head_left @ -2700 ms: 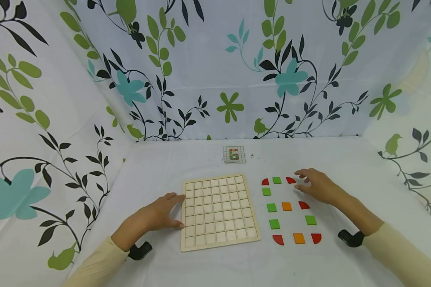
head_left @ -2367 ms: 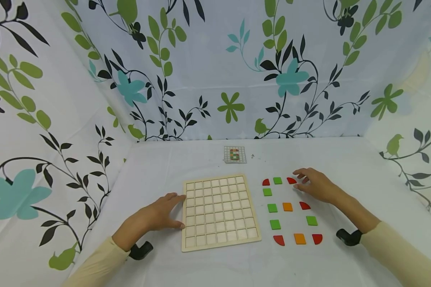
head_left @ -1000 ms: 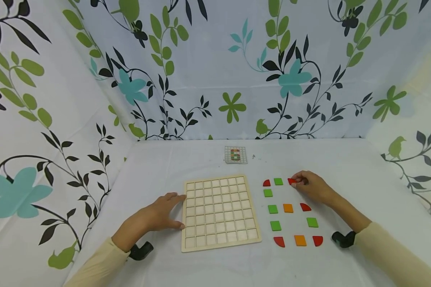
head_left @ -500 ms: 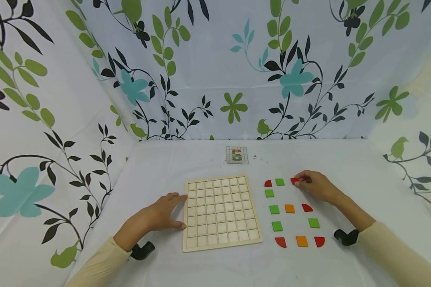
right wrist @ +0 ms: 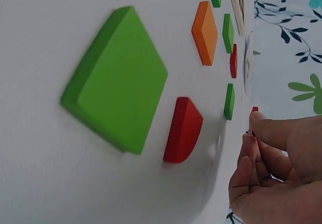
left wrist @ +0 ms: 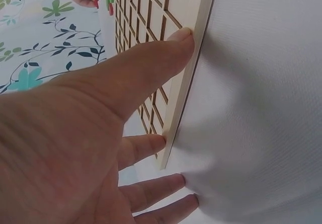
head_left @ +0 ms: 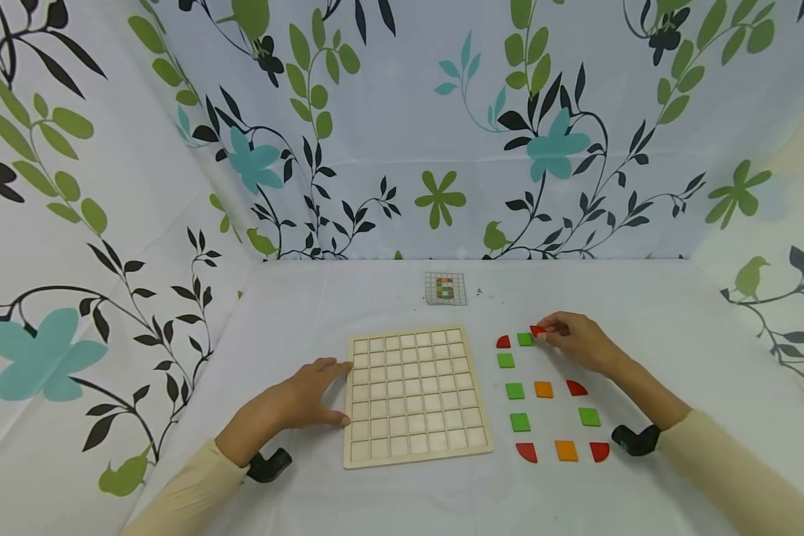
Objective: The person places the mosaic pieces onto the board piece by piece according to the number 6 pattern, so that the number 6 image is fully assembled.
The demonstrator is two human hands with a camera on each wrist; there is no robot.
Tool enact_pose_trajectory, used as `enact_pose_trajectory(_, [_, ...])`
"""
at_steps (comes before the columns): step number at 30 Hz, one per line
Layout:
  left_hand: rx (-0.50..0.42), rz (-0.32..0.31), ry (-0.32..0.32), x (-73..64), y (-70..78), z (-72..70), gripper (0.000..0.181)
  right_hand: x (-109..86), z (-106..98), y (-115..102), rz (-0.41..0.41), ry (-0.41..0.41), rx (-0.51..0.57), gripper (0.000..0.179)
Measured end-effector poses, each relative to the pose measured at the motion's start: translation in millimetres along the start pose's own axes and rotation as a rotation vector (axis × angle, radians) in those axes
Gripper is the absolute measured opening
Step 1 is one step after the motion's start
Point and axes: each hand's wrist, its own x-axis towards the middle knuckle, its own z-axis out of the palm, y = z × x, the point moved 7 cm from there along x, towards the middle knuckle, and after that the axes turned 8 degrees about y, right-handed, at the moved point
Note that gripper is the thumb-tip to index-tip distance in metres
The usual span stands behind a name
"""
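A square wooden grid board (head_left: pixel 416 403) lies flat on the white cloth with nothing in its cells. My left hand (head_left: pixel 301 396) rests at its left edge, thumb and index finger touching the rim, fingers spread; in the left wrist view the thumb (left wrist: pixel 166 58) lies on the frame. My right hand (head_left: pixel 583 344) pinches a red quarter-circle tile (head_left: pixel 537 330) between thumb and fingertips, lifted off the cloth beside a green square tile (head_left: pixel 525 339). In the right wrist view the fingers hide most of that red tile (right wrist: pixel 255 109).
Several tiles lie right of the board: green squares (head_left: pixel 515 390), orange squares (head_left: pixel 544 389) and red quarter-circles (head_left: pixel 577 388). A small card (head_left: pixel 445 288) printed with a coloured grid pattern lies behind the board. Patterned cloth (head_left: pixel 402 134) hangs at the back and sides.
My right hand has closed its fingers on the upper right red quarter-circle tile, raised it and shifted it slightly left. The left hand and board stay in place.
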Motion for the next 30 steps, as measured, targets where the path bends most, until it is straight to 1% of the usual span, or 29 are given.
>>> enact_pose_trajectory(9, [0.000, 0.001, 0.002, -0.9, 2.0, -1.3, 0.093, 8.1, 17, -26, -0.028, 0.024, -0.001, 0.028])
enact_pose_trajectory(13, [0.000, -0.010, 0.004, -0.2, 0.6, -0.5, 0.093, 10.3, 26, -37, -0.027, 0.012, 0.010, 0.027])
enact_pose_trajectory(22, [0.012, -0.008, 0.010, -0.4, 1.4, -0.5, 0.092, 14.9, 53, -61, -0.047, -0.019, 0.049, 0.023])
enact_pose_trajectory(26, [0.014, -0.003, 0.009, 0.2, 1.8, 0.0, 0.092, 13.6, 63, -73, -0.073, -0.035, 0.056, 0.022])
enact_pose_trajectory(30, [0.020, 0.003, 0.011, 0.9, 1.4, 0.2, 0.092, 12.6, 70, -85, -0.127, -0.036, 0.051, 0.020])
